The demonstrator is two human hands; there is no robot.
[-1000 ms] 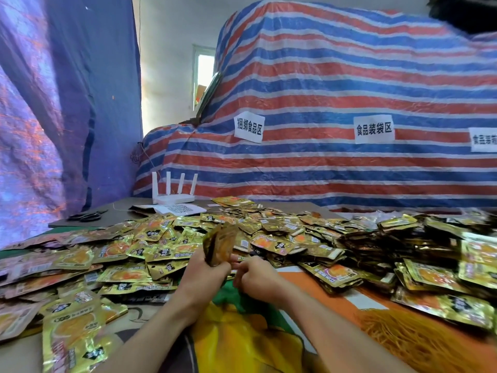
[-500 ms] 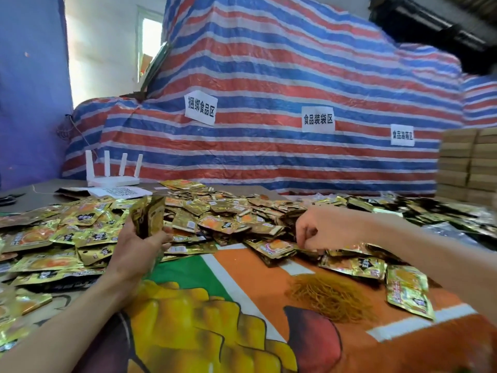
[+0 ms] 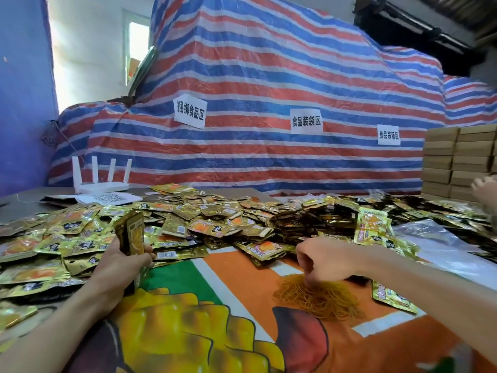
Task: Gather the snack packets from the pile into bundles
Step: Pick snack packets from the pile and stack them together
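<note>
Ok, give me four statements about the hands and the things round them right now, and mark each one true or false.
1. The left hand grips an upright stack of packets. True.
2. The right hand picks at the rubber bands with curled fingers. True.
3. The white router stands at the far right of the view. False: it stands at the far left, behind the loose packets.
4. Four paper signs hang on the striped tarp. False: three signs hang there.
</note>
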